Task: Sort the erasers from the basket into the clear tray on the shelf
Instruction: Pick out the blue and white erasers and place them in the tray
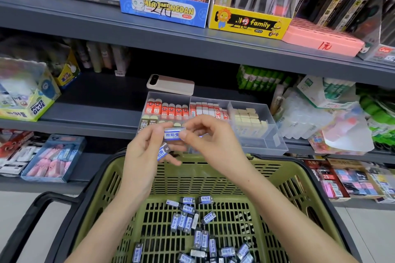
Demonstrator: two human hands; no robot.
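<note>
Grey metal shelves (85, 19) packed with stationery boxes fill the wall ahead, and much at the back of the middle shelf sits in shadow, too dim to make out. On that shelf's near edge stands the clear tray (267, 141). Its far compartments hold rows of erasers (166, 110), and its near left part is hidden behind the person's hands. A phone (171, 84) lies flat just beyond it. Nearer, a green basket (224, 175) with a black rim is cut off by the bottom edge, with a loose heap of blue-sleeved erasers (188, 220) on its floor. The left hand (145, 149) and the right hand (209, 136) are raised above the basket's far wall, each pinching one end of a blue eraser (174, 133) between thumb and fingertips. The left hand also holds a second eraser (162, 151) under its lower curled fingers. Print on the sleeves is too small to read.
</note>
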